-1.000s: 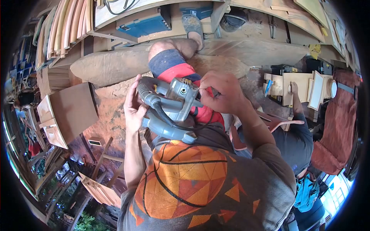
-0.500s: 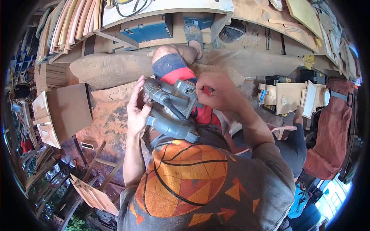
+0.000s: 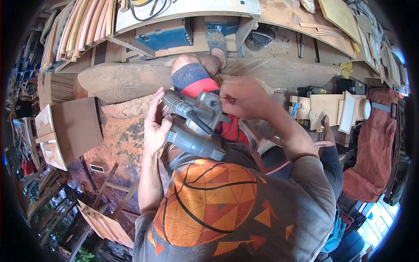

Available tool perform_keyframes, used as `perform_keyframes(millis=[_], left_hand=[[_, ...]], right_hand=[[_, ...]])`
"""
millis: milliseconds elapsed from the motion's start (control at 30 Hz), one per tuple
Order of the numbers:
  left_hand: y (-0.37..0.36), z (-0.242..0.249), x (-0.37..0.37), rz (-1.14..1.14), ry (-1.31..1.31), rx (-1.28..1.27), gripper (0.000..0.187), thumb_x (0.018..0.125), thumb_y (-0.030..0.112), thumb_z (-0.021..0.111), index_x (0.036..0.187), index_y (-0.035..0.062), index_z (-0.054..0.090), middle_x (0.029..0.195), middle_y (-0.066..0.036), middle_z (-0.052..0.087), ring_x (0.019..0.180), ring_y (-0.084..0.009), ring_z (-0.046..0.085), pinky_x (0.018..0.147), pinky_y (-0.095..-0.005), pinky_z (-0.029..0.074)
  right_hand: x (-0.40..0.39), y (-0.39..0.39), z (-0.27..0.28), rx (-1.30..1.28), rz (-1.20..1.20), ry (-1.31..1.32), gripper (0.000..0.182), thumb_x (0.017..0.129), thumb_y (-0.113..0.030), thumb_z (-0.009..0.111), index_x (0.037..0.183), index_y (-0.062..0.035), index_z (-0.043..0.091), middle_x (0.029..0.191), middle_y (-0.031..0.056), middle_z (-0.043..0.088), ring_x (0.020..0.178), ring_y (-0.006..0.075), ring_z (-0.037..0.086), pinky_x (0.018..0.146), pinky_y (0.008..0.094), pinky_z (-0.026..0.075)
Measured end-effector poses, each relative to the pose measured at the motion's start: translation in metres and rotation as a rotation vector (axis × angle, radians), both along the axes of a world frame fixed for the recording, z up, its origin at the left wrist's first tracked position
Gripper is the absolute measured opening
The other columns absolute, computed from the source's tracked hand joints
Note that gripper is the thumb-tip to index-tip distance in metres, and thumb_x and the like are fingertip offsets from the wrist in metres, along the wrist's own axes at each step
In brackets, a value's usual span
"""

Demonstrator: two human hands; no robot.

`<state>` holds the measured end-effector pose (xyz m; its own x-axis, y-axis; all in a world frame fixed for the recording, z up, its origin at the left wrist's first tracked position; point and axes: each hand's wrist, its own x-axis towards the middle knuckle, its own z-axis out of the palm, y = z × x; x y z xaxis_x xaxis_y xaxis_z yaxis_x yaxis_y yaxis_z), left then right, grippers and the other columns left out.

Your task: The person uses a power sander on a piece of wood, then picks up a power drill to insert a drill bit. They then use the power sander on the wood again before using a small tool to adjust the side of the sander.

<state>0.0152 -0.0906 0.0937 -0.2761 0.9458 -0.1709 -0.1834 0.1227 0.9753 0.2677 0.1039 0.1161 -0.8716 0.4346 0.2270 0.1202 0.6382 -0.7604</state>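
A grey circular saw (image 3: 192, 136) lies tilted across my lap, with its dark cord end and rounded guard facing up. My left hand (image 3: 156, 124) holds its left side, palm against the body and thumb near the guard; some fingertips are hidden behind the handle. At the saw's upper right, beside the metal housing with a round fitting, my right hand (image 3: 245, 99) is closed in a fist-like pinch. Whatever sits between those fingers is too small or hidden to name.
Another person's hand (image 3: 326, 123) is over wooden pieces (image 3: 324, 109) at right. Ahead, a bench (image 3: 187, 12) has a blue case (image 3: 165, 40) beneath it. A long plank (image 3: 126, 78) lies before me. A brown board (image 3: 78, 129) stands left, near a wooden frame (image 3: 107, 187).
My right hand has turned slightly and its forearm has swung a little outward. The left hand and saw stay almost still. The other person's hand has moved left over the wood.
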Motion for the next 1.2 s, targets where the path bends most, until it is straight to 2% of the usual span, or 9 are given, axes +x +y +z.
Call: perform_keyframes(millis=[133, 200, 267, 433, 500, 633, 900, 1200], left_hand=[[-0.001, -0.001, 0.004, 0.010, 0.016, 0.010, 0.083, 0.074, -0.018, 0.042, 0.153, 0.0046, 0.042, 0.167, -0.013, 0.029, 0.145, -0.0269, 0.044, 0.118, -0.0383, 0.040], [-0.002, -0.003, 0.003, -0.025, 0.144, 0.014, 0.077, 0.090, 0.014, 0.069, 0.159, 0.0055, 0.034, 0.167, -0.011, 0.029, 0.139, -0.0292, 0.051, 0.108, -0.0387, 0.049], [-0.004, -0.005, 0.002, -0.027, 0.135, -0.022, 0.077, 0.089, 0.011, 0.067, 0.159, 0.0052, 0.034, 0.167, -0.012, 0.030, 0.140, -0.0292, 0.050, 0.109, -0.0389, 0.048], [0.000, -0.003, 0.010, -0.033, 0.171, 0.004, 0.075, 0.089, 0.003, 0.060, 0.159, 0.0048, 0.033, 0.166, -0.012, 0.030, 0.142, -0.0295, 0.047, 0.111, -0.0396, 0.047], [0.000, 0.005, 0.015, 0.007, 0.087, -0.013, 0.083, 0.073, -0.016, 0.043, 0.153, 0.0067, 0.043, 0.165, -0.012, 0.032, 0.149, -0.0290, 0.039, 0.122, -0.0432, 0.035], [-0.001, 0.004, 0.018, 0.024, 0.093, -0.021, 0.082, 0.073, -0.015, 0.044, 0.152, 0.0066, 0.045, 0.164, -0.012, 0.033, 0.149, -0.0288, 0.039, 0.122, -0.0434, 0.035], [0.003, 0.012, 0.018, -0.019, 0.302, -0.020, 0.079, 0.072, -0.009, 0.050, 0.149, 0.0076, 0.048, 0.161, -0.013, 0.038, 0.149, -0.0286, 0.038, 0.121, -0.0440, 0.036], [0.005, 0.014, 0.014, -0.040, 0.295, -0.037, 0.081, 0.071, -0.011, 0.049, 0.150, 0.0076, 0.047, 0.161, -0.012, 0.038, 0.150, -0.0285, 0.038, 0.121, -0.0446, 0.036]], right_hand=[[-0.004, -0.003, 0.004, 0.204, 0.030, -0.016, 0.018, 0.072, -0.010, 0.073, 0.080, -0.0095, 0.056, 0.073, 0.0064, 0.055, 0.069, 0.0294, 0.060, 0.060, 0.0421, 0.047], [-0.003, -0.006, 0.007, 0.281, 0.031, -0.011, 0.019, 0.071, -0.010, 0.073, 0.079, -0.0094, 0.055, 0.072, 0.0064, 0.054, 0.068, 0.0294, 0.060, 0.058, 0.0425, 0.047], [-0.002, -0.008, 0.014, 0.391, 0.027, -0.054, 0.019, 0.070, -0.012, 0.073, 0.079, -0.0098, 0.055, 0.072, 0.0066, 0.053, 0.068, 0.0289, 0.060, 0.057, 0.0429, 0.048], [0.004, -0.009, 0.018, 0.398, 0.042, -0.052, 0.019, 0.070, -0.013, 0.073, 0.080, -0.0096, 0.056, 0.073, 0.0070, 0.054, 0.066, 0.0296, 0.060, 0.057, 0.0436, 0.048], [0.004, -0.011, 0.018, 0.386, 0.050, -0.043, 0.019, 0.070, -0.013, 0.073, 0.080, -0.0095, 0.057, 0.073, 0.0072, 0.054, 0.065, 0.0300, 0.060, 0.057, 0.0440, 0.048], [0.003, -0.010, 0.021, 0.343, 0.017, -0.083, 0.019, 0.071, -0.013, 0.074, 0.080, -0.0097, 0.057, 0.074, 0.0073, 0.057, 0.066, 0.0318, 0.062, 0.058, 0.0450, 0.048], [0.008, 0.001, 0.013, 0.203, -0.007, -0.068, 0.017, 0.072, -0.013, 0.073, 0.077, -0.0098, 0.057, 0.073, 0.0074, 0.059, 0.066, 0.0335, 0.062, 0.058, 0.0448, 0.048], [0.013, -0.004, 0.009, 0.195, -0.055, -0.008, 0.015, 0.071, -0.010, 0.072, 0.076, -0.0090, 0.058, 0.072, 0.0072, 0.060, 0.065, 0.0328, 0.062, 0.059, 0.0430, 0.048]])
